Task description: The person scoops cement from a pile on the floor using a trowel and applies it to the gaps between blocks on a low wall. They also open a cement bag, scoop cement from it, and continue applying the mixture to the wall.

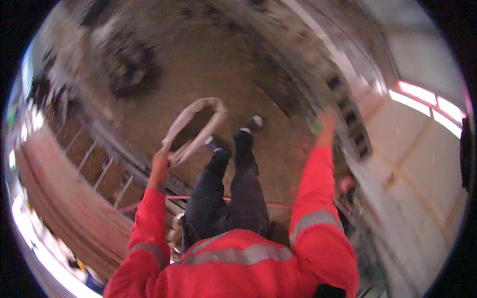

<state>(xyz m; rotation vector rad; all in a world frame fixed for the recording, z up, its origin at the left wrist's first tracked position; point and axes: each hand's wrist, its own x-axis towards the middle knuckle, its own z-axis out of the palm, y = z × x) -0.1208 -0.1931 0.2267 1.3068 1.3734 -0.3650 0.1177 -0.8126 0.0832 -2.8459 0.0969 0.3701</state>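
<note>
A pale fabric loop, like a sling or strap, hangs out in an open oval from my left hand, whose fingers are closed round its near end. My right hand is stretched forward at the right, smeared by motion; a small green thing shows at it, and I cannot tell whether the fingers hold it. My two legs in dark trousers and shoes stand between my arms, below the loop.
Brown ground stretches ahead, with a dark blurred heap at upper left. Metal bars and reddish-brown boards run along the left. A pink line or pipe crosses behind my legs. A pale stained wall with windows stands at right.
</note>
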